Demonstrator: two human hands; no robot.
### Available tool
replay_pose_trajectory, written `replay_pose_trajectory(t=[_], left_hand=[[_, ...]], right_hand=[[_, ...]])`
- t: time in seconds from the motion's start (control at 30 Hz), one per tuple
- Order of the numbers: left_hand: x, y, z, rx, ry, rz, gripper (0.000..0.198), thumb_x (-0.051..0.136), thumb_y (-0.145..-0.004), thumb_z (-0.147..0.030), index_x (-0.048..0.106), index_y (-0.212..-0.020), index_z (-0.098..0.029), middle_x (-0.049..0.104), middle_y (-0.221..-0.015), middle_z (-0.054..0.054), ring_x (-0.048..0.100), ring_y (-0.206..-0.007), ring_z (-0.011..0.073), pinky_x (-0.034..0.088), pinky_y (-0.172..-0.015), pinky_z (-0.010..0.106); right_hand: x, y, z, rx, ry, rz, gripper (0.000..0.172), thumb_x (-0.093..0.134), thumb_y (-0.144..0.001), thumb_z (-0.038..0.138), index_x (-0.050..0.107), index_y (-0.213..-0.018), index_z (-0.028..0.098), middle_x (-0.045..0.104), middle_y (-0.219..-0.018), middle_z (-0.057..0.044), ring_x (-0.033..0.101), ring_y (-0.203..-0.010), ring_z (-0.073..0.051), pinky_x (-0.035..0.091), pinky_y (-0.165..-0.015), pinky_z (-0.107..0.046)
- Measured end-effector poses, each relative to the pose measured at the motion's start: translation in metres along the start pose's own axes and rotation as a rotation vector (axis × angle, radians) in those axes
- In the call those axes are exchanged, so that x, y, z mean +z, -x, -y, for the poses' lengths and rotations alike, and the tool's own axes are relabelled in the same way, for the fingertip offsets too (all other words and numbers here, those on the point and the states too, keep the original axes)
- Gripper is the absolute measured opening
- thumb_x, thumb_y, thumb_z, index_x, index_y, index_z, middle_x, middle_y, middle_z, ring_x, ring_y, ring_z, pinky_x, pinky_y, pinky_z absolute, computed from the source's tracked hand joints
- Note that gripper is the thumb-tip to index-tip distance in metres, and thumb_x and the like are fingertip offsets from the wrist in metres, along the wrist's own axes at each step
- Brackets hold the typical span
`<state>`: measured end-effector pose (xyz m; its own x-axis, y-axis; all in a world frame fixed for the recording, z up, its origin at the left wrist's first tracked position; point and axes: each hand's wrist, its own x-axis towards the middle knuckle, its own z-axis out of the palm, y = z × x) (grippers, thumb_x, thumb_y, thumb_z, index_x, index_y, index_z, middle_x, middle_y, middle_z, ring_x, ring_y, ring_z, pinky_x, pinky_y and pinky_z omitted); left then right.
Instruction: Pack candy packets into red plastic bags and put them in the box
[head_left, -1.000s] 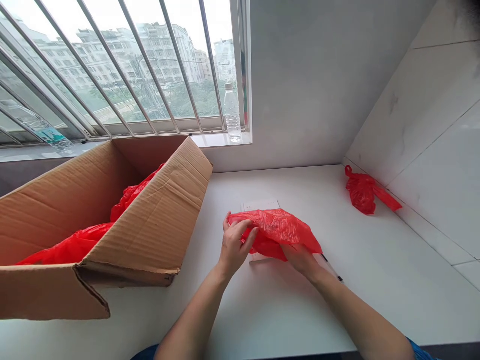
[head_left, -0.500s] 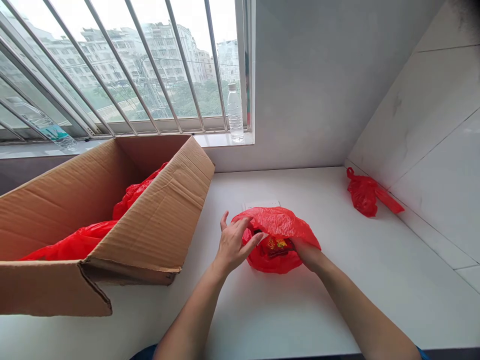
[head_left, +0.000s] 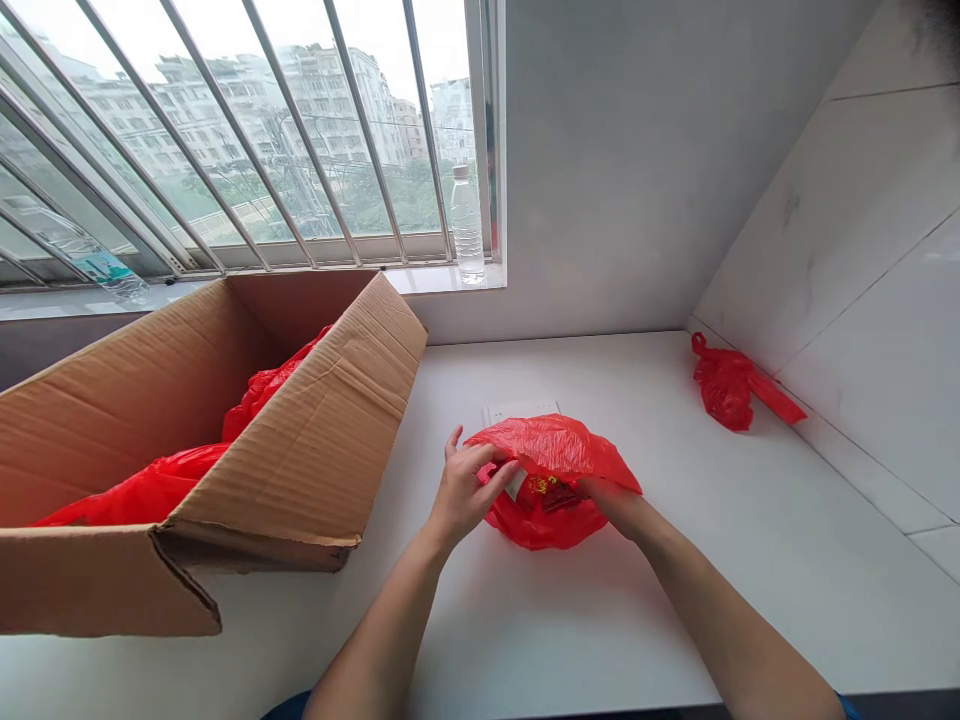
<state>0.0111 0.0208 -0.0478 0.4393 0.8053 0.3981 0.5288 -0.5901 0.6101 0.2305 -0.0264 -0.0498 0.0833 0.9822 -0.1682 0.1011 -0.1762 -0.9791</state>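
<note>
A red plastic bag [head_left: 559, 440] lies on the white countertop with its mouth facing me. Inside it shows a red packet with yellow print [head_left: 544, 490], and a pale piece is visible to the packet's left. My left hand [head_left: 465, 490] is at the left of the bag's mouth, thumb and forefinger closed on the rim while the little finger sticks up. My right hand [head_left: 606, 500] reaches into the bag from the right, beside the packet. Its fingers are hidden by plastic and contents, so their grip cannot be made out.
A cardboard box [head_left: 315, 430] with red plastic bags [head_left: 180, 475] inside stands at left. A small tied red bag [head_left: 727, 385] lies by the right wall. Behind my bag is a white socket plate [head_left: 517, 409]. A clear bottle [head_left: 468, 230] stands on the windowsill.
My left thumb and forefinger have come closer together at the bag's rim. The packet inside has shifted slightly left, and a pale piece now shows beside it. My right hand stays inside the bag.
</note>
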Motion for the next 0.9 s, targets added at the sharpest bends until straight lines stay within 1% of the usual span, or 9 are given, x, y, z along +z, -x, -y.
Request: replay_pose_trajectory(t=[0.1, 0.3, 0.37, 0.47, 0.57, 0.63, 0.73, 0.8, 0.9], left_hand=[[0.0, 0.0, 0.001, -0.002, 0.018, 0.001, 0.03, 0.049, -0.098, -0.042, 0.061, -0.078, -0.023, 0.067, -0.075, -0.004, 0.062, -0.072, 0.0125, 0.012, -0.124, 0.051], [0.0, -0.001, 0.003, 0.012, 0.01, -0.021, 0.037, 0.041, -0.1, -0.036, 0.054, -0.068, -0.022, 0.054, -0.059, -0.007, 0.051, -0.058, 0.0099, 0.018, -0.123, 0.049], [0.0, -0.001, 0.003, 0.013, 0.008, -0.022, 0.037, 0.041, -0.1, -0.034, 0.053, -0.068, -0.022, 0.053, -0.058, -0.008, 0.05, -0.056, 0.0094, 0.019, -0.123, 0.048], [-0.001, -0.001, 0.0, 0.018, -0.009, -0.037, 0.029, 0.043, -0.099, -0.032, 0.058, -0.076, -0.023, 0.061, -0.064, -0.007, 0.056, -0.061, 0.0103, 0.019, -0.123, 0.049], [-0.003, 0.0, -0.002, 0.047, -0.067, -0.068, 0.019, 0.047, -0.098, -0.032, 0.061, -0.088, -0.024, 0.064, -0.067, -0.006, 0.061, -0.065, 0.0122, 0.019, -0.122, 0.049], [-0.003, 0.0, -0.002, 0.097, -0.119, -0.064, 0.014, 0.052, -0.096, -0.033, 0.063, -0.098, -0.025, 0.06, -0.06, -0.008, 0.06, -0.061, 0.0121, 0.02, -0.122, 0.049], [-0.004, 0.0, -0.002, 0.18, -0.19, -0.044, 0.019, 0.055, -0.094, -0.032, 0.064, -0.109, -0.025, 0.052, -0.051, -0.011, 0.055, -0.051, 0.0098, 0.023, -0.12, 0.048], [-0.004, 0.0, -0.004, 0.221, -0.237, -0.038, 0.018, 0.055, -0.095, -0.031, 0.068, -0.107, -0.026, 0.054, -0.053, -0.009, 0.055, -0.052, 0.0095, 0.025, -0.119, 0.047], [-0.002, 0.0, -0.007, 0.27, -0.31, -0.022, 0.019, 0.056, -0.095, -0.033, 0.075, -0.092, -0.029, 0.063, -0.07, -0.003, 0.061, -0.07, 0.0123, 0.023, -0.118, 0.05]], right_hand=[[-0.001, 0.003, 0.006, -0.064, -0.014, 0.003, 0.035, 0.074, -0.075, 0.046, 0.073, -0.107, 0.032, 0.076, -0.108, -0.002, 0.071, -0.099, -0.029, 0.06, -0.076, -0.037], [-0.002, 0.007, 0.012, -0.056, -0.05, 0.051, 0.042, 0.075, -0.074, 0.049, 0.071, -0.112, 0.032, 0.074, -0.117, -0.003, 0.068, -0.111, -0.03, 0.058, -0.089, -0.041], [0.0, 0.006, 0.009, -0.071, -0.05, 0.032, 0.041, 0.076, -0.071, 0.05, 0.072, -0.107, 0.03, 0.076, -0.11, -0.003, 0.069, -0.108, -0.03, 0.058, -0.088, -0.041], [0.002, 0.002, 0.002, -0.075, -0.045, -0.02, 0.039, 0.075, -0.068, 0.052, 0.073, -0.098, 0.028, 0.077, -0.1, -0.003, 0.071, -0.098, -0.03, 0.059, -0.08, -0.04], [0.0, -0.002, -0.006, -0.065, -0.046, -0.034, 0.03, 0.068, -0.073, 0.051, 0.072, -0.089, 0.026, 0.077, -0.087, -0.003, 0.072, -0.087, -0.029, 0.059, -0.072, -0.038], [-0.004, -0.005, -0.012, -0.039, -0.024, -0.086, 0.023, 0.061, -0.078, 0.046, 0.071, -0.08, 0.026, 0.076, -0.083, -0.003, 0.071, -0.085, -0.028, 0.058, -0.072, -0.038], [-0.011, -0.008, -0.021, 0.044, 0.084, -0.178, 0.023, 0.054, -0.081, 0.038, 0.066, -0.065, 0.026, 0.071, -0.07, -0.003, 0.069, -0.076, -0.026, 0.056, -0.066, -0.037], [-0.012, -0.008, -0.025, 0.073, 0.172, -0.201, 0.028, 0.054, -0.081, 0.034, 0.058, -0.055, 0.026, 0.061, -0.055, -0.001, 0.064, -0.062, -0.023, 0.053, -0.059, -0.035], [-0.01, -0.007, -0.022, 0.073, 0.247, -0.221, 0.035, 0.056, -0.081, 0.031, 0.047, -0.047, 0.027, 0.049, -0.046, 0.001, 0.058, -0.054, -0.021, 0.05, -0.057, -0.034]])
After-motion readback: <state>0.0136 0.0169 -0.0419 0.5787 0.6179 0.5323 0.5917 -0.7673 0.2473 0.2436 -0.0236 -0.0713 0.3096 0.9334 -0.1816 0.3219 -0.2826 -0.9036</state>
